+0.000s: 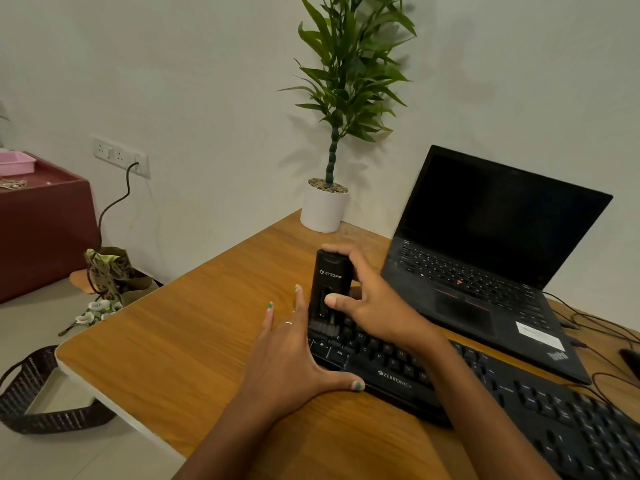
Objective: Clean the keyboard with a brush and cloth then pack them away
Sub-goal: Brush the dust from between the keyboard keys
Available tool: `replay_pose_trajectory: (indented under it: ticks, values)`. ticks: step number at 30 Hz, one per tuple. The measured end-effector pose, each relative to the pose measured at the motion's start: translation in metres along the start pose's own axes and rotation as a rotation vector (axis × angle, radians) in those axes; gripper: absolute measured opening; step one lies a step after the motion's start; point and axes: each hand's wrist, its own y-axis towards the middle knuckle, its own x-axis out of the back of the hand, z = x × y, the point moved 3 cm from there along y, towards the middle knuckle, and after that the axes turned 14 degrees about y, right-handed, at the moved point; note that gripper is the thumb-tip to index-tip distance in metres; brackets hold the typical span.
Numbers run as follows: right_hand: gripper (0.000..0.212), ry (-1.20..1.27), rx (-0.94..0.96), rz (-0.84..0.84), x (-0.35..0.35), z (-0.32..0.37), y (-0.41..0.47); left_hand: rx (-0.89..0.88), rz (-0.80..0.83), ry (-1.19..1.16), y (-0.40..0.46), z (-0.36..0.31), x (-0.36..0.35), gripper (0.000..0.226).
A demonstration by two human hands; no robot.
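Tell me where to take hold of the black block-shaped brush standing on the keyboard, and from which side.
Grip the black block-shaped brush by its smooth upper body, coming from the right side, as the right hand does now. It stands upright with its bristles down on the black keyboard, so the lower end should stay free; the left hand lies flat at its left.

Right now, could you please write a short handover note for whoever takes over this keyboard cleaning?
Right hand grips the black brush upright, bristles down on the keyboard at its left end.
Left hand lies open, fingers straight, against the keyboard's left edge, steadying it.
Done: brushing is at the left end.
Left: the other keys, the cloth wipe, packing away. No cloth is in view.
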Motion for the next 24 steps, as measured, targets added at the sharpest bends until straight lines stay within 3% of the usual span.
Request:
replay_pose_trajectory:
  ticks: [5,10,16,24]
  values:
    - [0.063,-0.251,0.124,-0.259,-0.008,-0.008,0.005,0.003,-0.008,-0.022,-0.002,-0.001,0.0,0.145]
    - [0.063,-0.047,0.008,-0.028,-0.003,-0.005,0.009,0.004,-0.001,-0.04,-0.001,0.0,0.0,0.144]
    - [0.064,-0.173,0.076,-0.268,0.001,-0.02,0.035,-0.013,0.004,-0.033,0.001,0.0,-0.001,0.147]
    - [0.065,-0.155,-0.065,-0.116,0.034,-0.025,0.035,-0.024,0.024,-0.047,0.004,0.003,-0.003,0.146]
